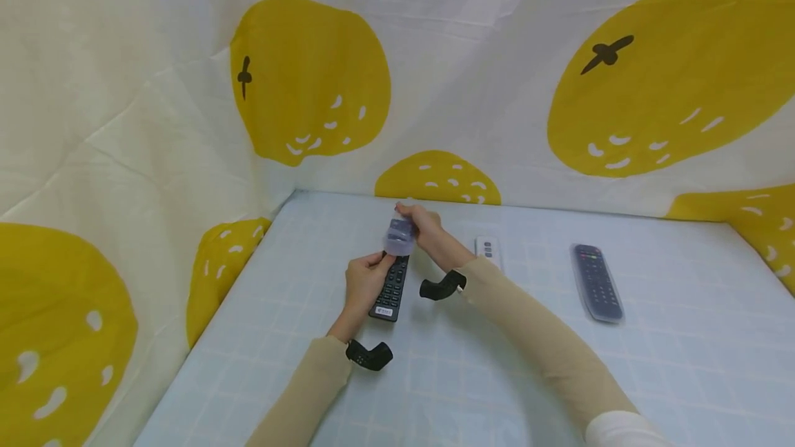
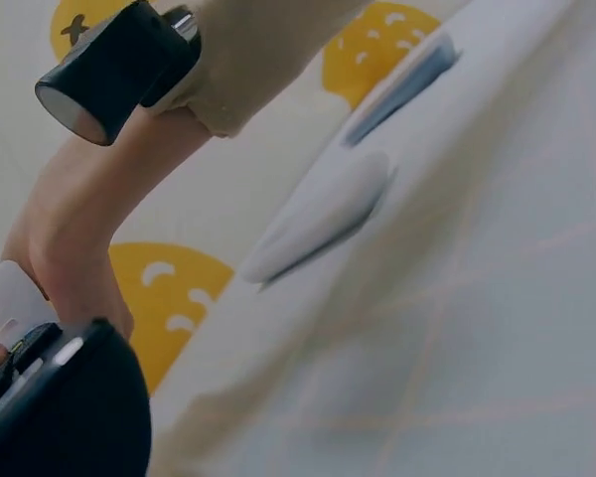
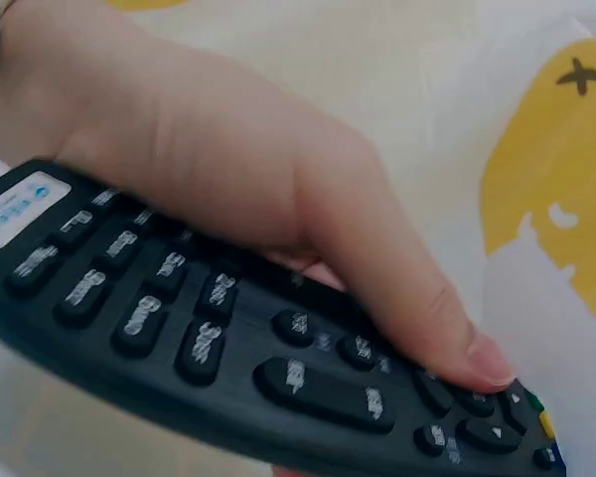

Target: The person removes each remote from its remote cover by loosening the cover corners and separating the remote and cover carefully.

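Left hand (image 1: 365, 280) grips the lower part of a long black plastic remote control with rows of white-lettered buttons (image 1: 391, 288), fingers and thumb curled round its edges; the right-wrist view shows the thumb (image 3: 417, 318) lying across the keypad. The remote is held just above the pale blue checked table cover (image 1: 497, 378), label end toward the person.

Right hand (image 1: 422, 223) pinches a clear, soft plastic sleeve (image 1: 399, 234) bunched over the remote's far end, fingers closed on the sleeve's top. Both arms wear beige sleeves (image 1: 534, 330), each with a black wrist-mounted camera (image 1: 441, 287).

Right of the held remote, lying flat on the table cover: a small white rectangular remote with dark buttons (image 1: 488, 250), just beside the right forearm. Further right of that, well apart from the held remote, a second long dark remote inside a clear cover (image 1: 597, 282).

Behind the held remote, a cream cloth backdrop printed with large yellow fruit shapes (image 1: 310, 81) rises from the table's far edge and wraps round the left side.
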The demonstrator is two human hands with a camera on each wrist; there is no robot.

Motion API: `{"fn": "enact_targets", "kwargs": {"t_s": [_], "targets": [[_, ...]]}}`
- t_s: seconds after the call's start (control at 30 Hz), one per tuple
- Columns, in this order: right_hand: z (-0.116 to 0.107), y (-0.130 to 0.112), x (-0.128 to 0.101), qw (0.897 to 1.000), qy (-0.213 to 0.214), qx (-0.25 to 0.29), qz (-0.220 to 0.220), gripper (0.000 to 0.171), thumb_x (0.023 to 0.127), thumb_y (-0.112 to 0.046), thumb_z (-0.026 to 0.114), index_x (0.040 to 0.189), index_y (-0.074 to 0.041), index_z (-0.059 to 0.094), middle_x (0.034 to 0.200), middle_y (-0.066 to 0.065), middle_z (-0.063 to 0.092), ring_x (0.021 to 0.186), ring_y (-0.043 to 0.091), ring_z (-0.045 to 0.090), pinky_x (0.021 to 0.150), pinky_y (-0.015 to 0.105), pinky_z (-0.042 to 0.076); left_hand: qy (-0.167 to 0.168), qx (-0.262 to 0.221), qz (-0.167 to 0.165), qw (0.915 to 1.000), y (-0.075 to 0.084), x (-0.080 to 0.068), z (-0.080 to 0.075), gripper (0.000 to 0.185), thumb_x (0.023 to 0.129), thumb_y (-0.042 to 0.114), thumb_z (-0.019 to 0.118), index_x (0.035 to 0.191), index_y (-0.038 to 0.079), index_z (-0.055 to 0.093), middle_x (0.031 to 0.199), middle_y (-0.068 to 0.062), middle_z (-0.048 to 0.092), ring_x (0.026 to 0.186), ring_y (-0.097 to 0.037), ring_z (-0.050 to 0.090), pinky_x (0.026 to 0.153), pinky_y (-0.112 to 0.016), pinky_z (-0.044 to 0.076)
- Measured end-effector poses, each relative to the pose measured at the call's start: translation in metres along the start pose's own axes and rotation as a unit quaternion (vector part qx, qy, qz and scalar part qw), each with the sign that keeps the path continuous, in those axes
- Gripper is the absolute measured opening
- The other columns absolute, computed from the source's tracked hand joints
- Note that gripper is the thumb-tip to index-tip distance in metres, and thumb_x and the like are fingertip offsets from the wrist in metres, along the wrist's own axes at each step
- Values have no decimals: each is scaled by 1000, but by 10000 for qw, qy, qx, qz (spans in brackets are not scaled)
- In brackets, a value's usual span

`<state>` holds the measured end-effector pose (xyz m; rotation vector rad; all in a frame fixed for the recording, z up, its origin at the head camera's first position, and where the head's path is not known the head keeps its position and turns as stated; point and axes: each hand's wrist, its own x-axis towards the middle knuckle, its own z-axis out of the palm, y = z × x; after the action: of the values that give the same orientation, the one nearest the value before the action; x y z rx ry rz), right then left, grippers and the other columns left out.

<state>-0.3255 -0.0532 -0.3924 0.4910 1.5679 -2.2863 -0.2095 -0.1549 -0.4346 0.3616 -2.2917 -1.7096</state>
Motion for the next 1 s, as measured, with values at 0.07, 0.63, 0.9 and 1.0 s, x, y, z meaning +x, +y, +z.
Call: {"fn": "enact_targets", "kwargs": {"t_s": [0.07,0.63,0.9,1.0], "targets": [[0,-3,0,9999,128,93,-68,40,82,-3,71,120,3,64,128,13,63,120,22,57,106,31,43,46,-58,70,9999,1,-1,2,34,85,24,71,106,-3,71,99,-20,71,91,-27,71,71,-34,58],[-28,-1,1,9940,-966,-460,204,28,91,-17,64,117,-5,62,94,-2,57,87,10,50,77,19,47,-25,-55,-77,10000,-4,-11,1,37,87,27,71,107,-4,70,99,-21,72,89,-28,72,70,-33,58],[-30,15,-5,9936,-882,-703,24,10,90,-10,66,80,-10,67,66,-5,64,61,4,57,58,15,50,125,-152,-294,9994,-5,-2,-7,37,89,27,68,110,-4,69,99,-20,72,87,-27,72,67,-31,58],[-29,17,-4,9940,-652,-845,-255,4,87,-9,69,87,-6,70,64,-6,63,59,3,56,57,14,50,32,-76,-322,9994,-2,-3,-8,38,89,28,68,110,-3,69,99,-19,73,87,-26,73,66,-30,57]]}}
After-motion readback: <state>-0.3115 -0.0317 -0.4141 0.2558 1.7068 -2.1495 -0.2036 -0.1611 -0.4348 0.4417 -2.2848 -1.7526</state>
